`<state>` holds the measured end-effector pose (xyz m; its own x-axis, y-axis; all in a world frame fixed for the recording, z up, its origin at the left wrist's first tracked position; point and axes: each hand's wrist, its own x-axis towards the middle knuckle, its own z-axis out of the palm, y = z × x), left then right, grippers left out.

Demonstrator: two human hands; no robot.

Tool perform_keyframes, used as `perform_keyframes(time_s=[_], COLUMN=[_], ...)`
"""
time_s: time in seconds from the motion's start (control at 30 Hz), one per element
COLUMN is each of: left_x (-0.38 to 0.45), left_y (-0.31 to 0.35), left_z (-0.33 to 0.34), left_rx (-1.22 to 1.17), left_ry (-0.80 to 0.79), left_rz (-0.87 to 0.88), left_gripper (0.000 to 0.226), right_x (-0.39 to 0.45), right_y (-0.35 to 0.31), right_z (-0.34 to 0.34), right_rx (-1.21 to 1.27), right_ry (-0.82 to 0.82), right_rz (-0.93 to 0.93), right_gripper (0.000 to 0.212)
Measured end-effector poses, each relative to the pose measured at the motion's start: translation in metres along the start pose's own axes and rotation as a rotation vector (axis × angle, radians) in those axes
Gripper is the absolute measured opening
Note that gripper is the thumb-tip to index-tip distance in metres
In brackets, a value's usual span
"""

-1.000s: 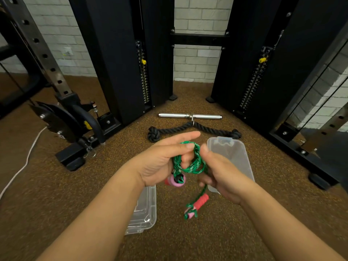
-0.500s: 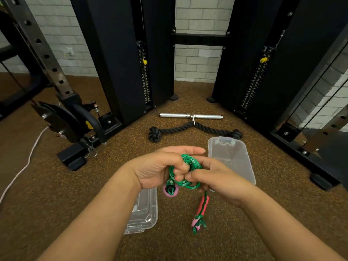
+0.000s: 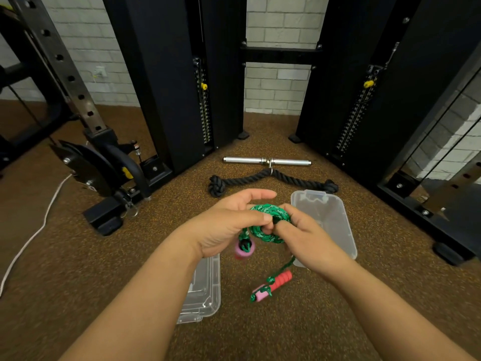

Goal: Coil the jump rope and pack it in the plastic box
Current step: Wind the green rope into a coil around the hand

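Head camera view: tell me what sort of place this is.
Most likely a gym. Black weight-stack towers with yellow selector pins stand against a brick wall, and a chrome cable bar and a black triceps rope lie on the speckled rubber floor.

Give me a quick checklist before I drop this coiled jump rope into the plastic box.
1. Coil held: ok, left hand and right hand both grip the green jump rope.
2. Rope fully coiled: not ok, a tail hangs down to the red and pink handle.
3. Other handle tucked in: not ok, it dangles under the left hand.
4. Plastic box open: ok.
5. Box empty: ok.
6. Lid out of the way: ok, lying on the floor apart from the box.
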<state>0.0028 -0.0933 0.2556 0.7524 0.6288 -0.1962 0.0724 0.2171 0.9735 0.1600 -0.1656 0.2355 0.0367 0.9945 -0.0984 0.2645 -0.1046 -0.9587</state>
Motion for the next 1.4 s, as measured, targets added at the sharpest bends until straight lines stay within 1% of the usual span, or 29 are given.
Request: perform_keyframes(time_s=[0.07, 0.2, 0.33, 0.43, 0.5, 0.57, 0.63, 0.67, 0.73, 0.8, 0.9, 1.0, 1.1, 1.17, 1.23, 1.3, 1.4], left_x=[0.0, 0.001, 0.003, 0.005, 0.006, 0.009, 0.01, 0.01, 0.01, 0.011, 0.011, 0.009, 0.007, 0.006, 0.004, 0.004, 0.008], left_y=[0.001, 0.001, 0.0, -0.001, -0.001, 0.0, 0.001, 0.002, 0.003, 0.003, 0.003, 0.003, 0.002, 0.001, 0.001, 0.0, 0.0], left_z=[0.002, 0.004, 0.012, 0.018, 0.019, 0.017, 0.015, 0.014, 0.012, 0.012, 0.012, 0.014, 0.016, 0.013, 0.009, 0.009, 0.012], left_rx=[-0.008, -0.135, -0.343, -0.494, -0.547, -0.578, -0.641, -0.669, -0.71, -0.749, -0.735, -0.633, -0.546, -0.521, -0.541, -0.596, -0.677], left_ry=[-0.027, -0.08, -0.06, -0.059, -0.015, 0.036, 0.058, 0.06, 0.05, 0.022, -0.016, -0.034, -0.064, -0.103, -0.156, -0.169, -0.083], left_rz=[0.005, 0.027, 0.082, 0.095, 0.093, 0.093, 0.09, 0.085, 0.07, 0.055, 0.059, 0.085, 0.101, 0.099, 0.101, 0.11, 0.093], left_gripper=[0.036, 0.028, 0.026, 0.024, 0.024, 0.027, 0.027, 0.026, 0.024, 0.022, 0.022, 0.033, 0.044, 0.051, 0.059, 0.056, 0.05], right_x=[0.0, -0.002, -0.002, 0.0, 0.002, 0.002, 0.0, -0.001, 0.001, 0.002, 0.003, 0.003, 0.003, 0.001, 0.0, 0.0, 0.002], right_y=[-0.001, -0.007, -0.006, -0.002, 0.001, 0.006, 0.011, 0.012, 0.016, 0.019, 0.015, 0.011, 0.009, 0.008, 0.007, 0.005, 0.002], right_z=[0.0, 0.004, 0.002, 0.001, -0.004, -0.013, -0.023, -0.026, -0.026, -0.022, -0.017, -0.011, -0.006, -0.004, -0.004, -0.003, 0.0], right_rx=[-0.016, -0.039, 0.004, 0.05, 0.194, 0.447, 0.676, 0.761, 0.869, 0.922, 0.918, 0.86, 0.867, 0.87, 0.871, 0.877, 0.817], right_ry=[-0.009, -0.032, 0.054, 0.095, 0.044, -0.113, -0.268, -0.316, -0.346, -0.329, -0.317, -0.282, -0.233, -0.237, -0.25, -0.249, -0.172], right_rz=[-0.019, -0.069, -0.085, -0.023, 0.021, 0.031, 0.052, 0.067, 0.101, 0.115, 0.088, 0.057, 0.06, 0.065, 0.065, 0.064, 0.084], right_gripper=[0.019, 0.027, 0.018, 0.017, 0.014, 0.015, 0.026, 0.033, 0.046, 0.048, 0.038, 0.04, 0.041, 0.038, 0.035, 0.03, 0.021])
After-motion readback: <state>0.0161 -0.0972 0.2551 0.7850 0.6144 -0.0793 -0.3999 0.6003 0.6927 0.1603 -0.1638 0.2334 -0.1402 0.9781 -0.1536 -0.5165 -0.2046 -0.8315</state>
